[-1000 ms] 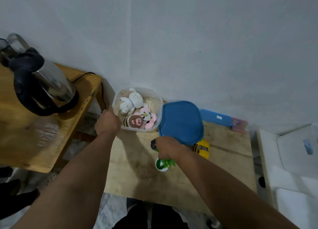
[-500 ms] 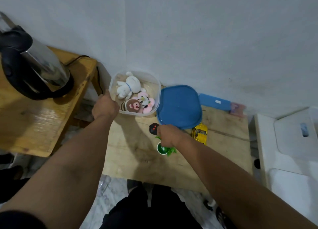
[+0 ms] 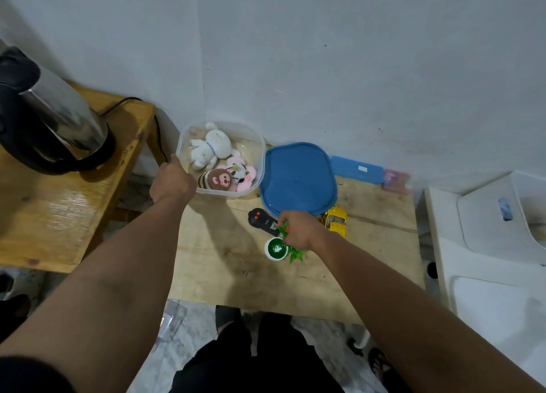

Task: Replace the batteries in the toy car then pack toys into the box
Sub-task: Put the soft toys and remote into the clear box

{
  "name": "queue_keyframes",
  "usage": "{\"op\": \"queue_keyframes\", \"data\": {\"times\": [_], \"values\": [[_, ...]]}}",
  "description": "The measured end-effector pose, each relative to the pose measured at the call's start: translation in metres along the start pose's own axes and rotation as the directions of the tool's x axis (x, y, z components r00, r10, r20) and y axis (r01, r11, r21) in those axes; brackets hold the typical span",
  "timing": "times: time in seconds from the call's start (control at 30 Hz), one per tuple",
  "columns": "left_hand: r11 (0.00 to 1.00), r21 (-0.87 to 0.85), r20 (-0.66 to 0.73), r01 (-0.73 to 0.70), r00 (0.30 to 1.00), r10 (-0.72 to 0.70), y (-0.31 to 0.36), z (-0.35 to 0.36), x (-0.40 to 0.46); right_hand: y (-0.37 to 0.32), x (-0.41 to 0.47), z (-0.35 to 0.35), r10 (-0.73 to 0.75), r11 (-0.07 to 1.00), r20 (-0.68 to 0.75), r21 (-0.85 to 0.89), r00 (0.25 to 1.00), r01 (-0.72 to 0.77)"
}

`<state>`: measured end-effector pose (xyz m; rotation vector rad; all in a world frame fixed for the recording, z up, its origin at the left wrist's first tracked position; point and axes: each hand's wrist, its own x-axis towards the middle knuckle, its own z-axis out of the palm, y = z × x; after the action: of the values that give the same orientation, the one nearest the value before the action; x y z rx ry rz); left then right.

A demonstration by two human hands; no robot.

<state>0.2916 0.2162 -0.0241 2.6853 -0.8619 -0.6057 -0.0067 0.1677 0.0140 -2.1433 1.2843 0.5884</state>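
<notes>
A clear plastic box (image 3: 261, 156) stands at the far left corner of the low wooden table (image 3: 224, 268). It holds a white plush (image 3: 211, 150), a brown striped plush (image 3: 215, 181) and a pink plush (image 3: 243, 175). My left hand (image 3: 172, 183) grips the box's near left corner. My right hand (image 3: 298, 230) pinches the green leaves of a small toy plant in a white pot (image 3: 276, 248). A black remote (image 3: 260, 220) lies just left of that hand. The yellow toy car (image 3: 335, 222) sits just right of it, partly hidden. The blue lid (image 3: 298, 180) lies beside the box.
A flat blue case (image 3: 356, 169) and a pink packet (image 3: 396, 180) lie along the wall. A steel kettle (image 3: 50, 118) stands on a higher wooden table (image 3: 59, 215) at the left. A white appliance (image 3: 487, 245) borders the right side. My legs are below the table's near edge.
My right hand has shifted slightly right, so more of the black remote shows. My left hand stays on the box corner. The view has tilted a little.
</notes>
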Motion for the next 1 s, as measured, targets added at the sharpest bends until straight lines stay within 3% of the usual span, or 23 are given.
{"op": "queue_keyframes", "data": {"times": [0.27, 0.7, 1.0], "values": [[1.000, -0.011, -0.014, 0.008, 1.000, -0.008, 0.001, 0.003, 0.002, -0.003, 0.001, 0.003, 0.006, 1.000, -0.014, 0.030, 1.000, -0.005], [0.999, -0.016, -0.003, 0.029, 1.000, -0.029, 0.005, 0.002, -0.003, -0.022, 0.000, 0.020, -0.027, 0.961, -0.074, -0.275, 0.997, 0.006], [1.000, -0.011, -0.005, 0.023, 1.000, -0.023, 0.005, -0.001, -0.002, -0.027, -0.010, 0.033, -0.149, 0.935, -0.147, -0.341, 0.978, 0.091]]}}
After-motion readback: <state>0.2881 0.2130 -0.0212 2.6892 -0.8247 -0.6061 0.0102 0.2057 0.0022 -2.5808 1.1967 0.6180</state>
